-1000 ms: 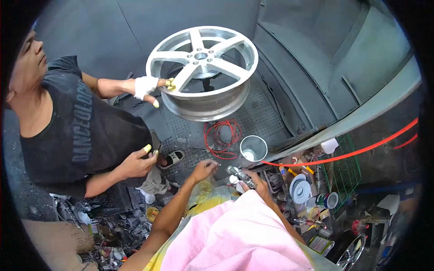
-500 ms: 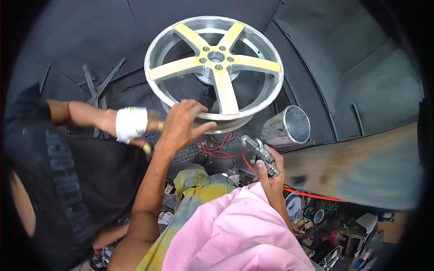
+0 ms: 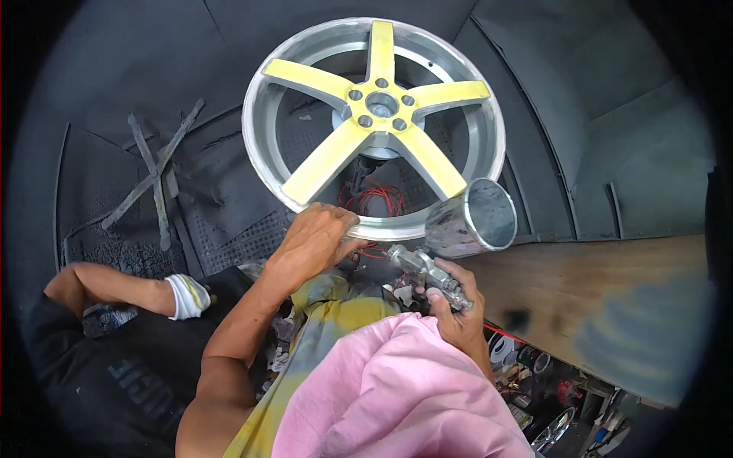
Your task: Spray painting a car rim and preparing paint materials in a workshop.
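A car wheel rim (image 3: 489, 156) with yellow-faced spokes and a silver barrel stands raised in front of me, face up. My left hand (image 3: 314, 238) grips its near edge, fingers curled over the lip. In my right hand (image 3: 458, 307) is a spray gun (image 3: 424, 271), held by its metal body just right of my lap. The gun's silver cup (image 3: 491, 215), smeared with grey, covers a small part of the wheel rim's near right edge. My right fingers partly hide the gun's handle.
At the lower left a person in a black shirt (image 3: 145, 382) has a wrapped hand (image 3: 188, 296). Crossed grey bars (image 3: 158, 174) lie beyond. A red hose (image 3: 374, 200) coils under the wheel rim. A brown board (image 3: 580, 290) stands right, with clutter (image 3: 550, 389) below.
The wheel rim has turned, so its spokes point differently. My left hand has closed on its edge. The spray gun has shifted slightly left. The other person has moved back toward the lower left.
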The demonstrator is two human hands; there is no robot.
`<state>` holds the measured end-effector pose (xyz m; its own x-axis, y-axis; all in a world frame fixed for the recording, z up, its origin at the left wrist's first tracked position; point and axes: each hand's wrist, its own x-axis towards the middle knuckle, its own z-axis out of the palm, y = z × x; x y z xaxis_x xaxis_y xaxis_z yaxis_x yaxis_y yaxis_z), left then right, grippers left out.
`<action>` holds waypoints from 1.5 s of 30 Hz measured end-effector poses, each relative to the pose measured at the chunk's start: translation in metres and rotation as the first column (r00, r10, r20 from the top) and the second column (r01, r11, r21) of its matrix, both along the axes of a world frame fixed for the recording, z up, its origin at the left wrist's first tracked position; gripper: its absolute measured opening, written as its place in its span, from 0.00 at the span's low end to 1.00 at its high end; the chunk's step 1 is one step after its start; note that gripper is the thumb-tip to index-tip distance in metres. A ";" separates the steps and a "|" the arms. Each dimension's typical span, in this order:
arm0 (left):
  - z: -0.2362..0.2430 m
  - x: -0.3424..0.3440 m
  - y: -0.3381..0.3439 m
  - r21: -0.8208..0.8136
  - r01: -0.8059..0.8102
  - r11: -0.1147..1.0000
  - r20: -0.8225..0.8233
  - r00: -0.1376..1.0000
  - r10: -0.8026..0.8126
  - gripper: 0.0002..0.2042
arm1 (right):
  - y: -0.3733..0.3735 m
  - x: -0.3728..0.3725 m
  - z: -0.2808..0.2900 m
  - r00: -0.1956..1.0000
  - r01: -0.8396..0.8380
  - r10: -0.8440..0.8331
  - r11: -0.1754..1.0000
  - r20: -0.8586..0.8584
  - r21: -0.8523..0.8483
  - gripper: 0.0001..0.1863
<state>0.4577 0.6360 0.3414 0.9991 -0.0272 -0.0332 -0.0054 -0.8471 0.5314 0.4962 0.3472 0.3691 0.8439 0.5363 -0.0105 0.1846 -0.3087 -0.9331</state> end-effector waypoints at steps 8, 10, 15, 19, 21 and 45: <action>0.033 0.005 0.034 -0.463 0.049 0.885 -0.051 0.995 -0.082 0.11 | 0.006 -0.004 -0.002 0.989 0.143 -0.140 0.988 -0.054 0.050 0.21; 0.037 0.004 0.061 -0.376 -0.125 0.918 0.059 0.986 0.158 0.10 | 0.010 -0.001 -0.005 0.995 0.102 -0.101 0.994 -0.020 0.031 0.21; 0.031 0.009 0.098 -0.225 -0.186 0.957 -0.077 0.982 0.172 0.15 | 0.031 0.001 -0.005 0.999 -0.019 0.018 0.999 0.038 0.040 0.21; 0.020 0.020 0.094 -0.241 0.004 0.971 -0.114 0.993 -0.033 0.20 | 0.039 -0.002 0.002 0.997 -0.070 0.070 0.997 0.026 0.016 0.21; 0.013 0.023 0.089 -0.265 0.010 0.964 -0.129 0.991 -0.046 0.22 | 0.037 -0.003 0.000 0.993 -0.079 0.078 0.997 0.088 0.004 0.21; -0.011 0.007 0.012 -0.095 0.097 0.991 -0.088 0.990 -0.106 0.20 | 0.018 -0.003 0.005 0.995 0.092 -0.089 0.991 -0.036 0.094 0.20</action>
